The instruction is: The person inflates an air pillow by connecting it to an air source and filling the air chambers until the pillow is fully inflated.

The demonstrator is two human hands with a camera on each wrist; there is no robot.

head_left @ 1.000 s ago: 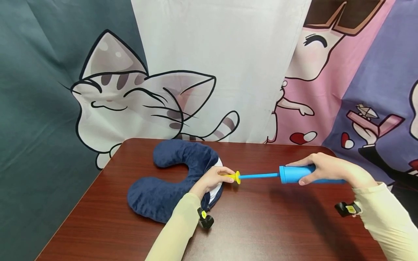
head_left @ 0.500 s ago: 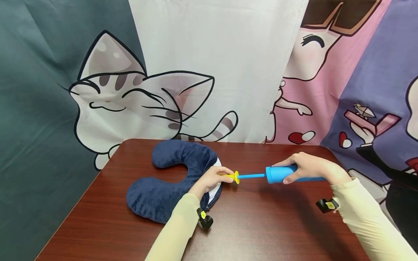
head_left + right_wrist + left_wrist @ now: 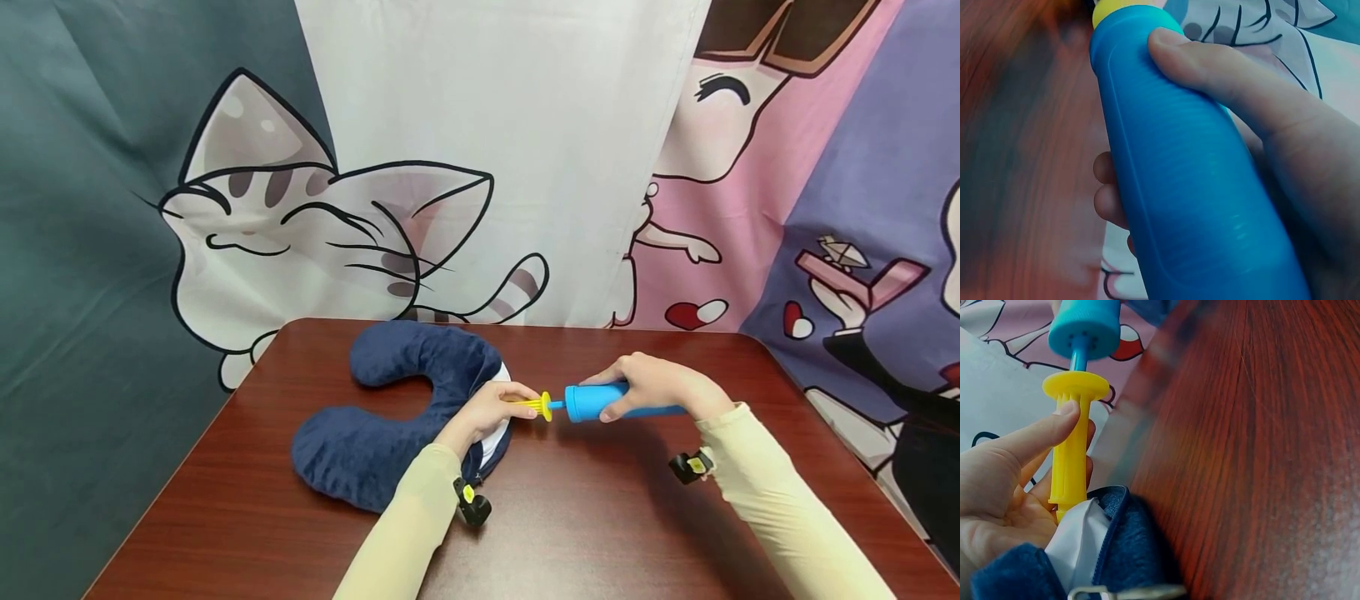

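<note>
A navy neck pillow (image 3: 450, 358) lies on the bench (image 3: 600, 517), white lining (image 3: 1075, 534) showing along its right edge. At that edge of the pillow, the left hand (image 3: 491, 406) pinches a yellow end piece (image 3: 1071, 456); whether its tip enters the lining is hidden. Right of the pillow, the right hand (image 3: 660, 385) is wrapped round a blue barrel (image 3: 587, 403), joined to the yellow by a short rod (image 3: 556, 405).

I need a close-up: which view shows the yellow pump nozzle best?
The left wrist view: the yellow pump nozzle appears large and mostly unobstructed. The head view shows it small, partly covered by the left hand; the right wrist view, only a yellow sliver beyond the blue pump barrel.
</note>
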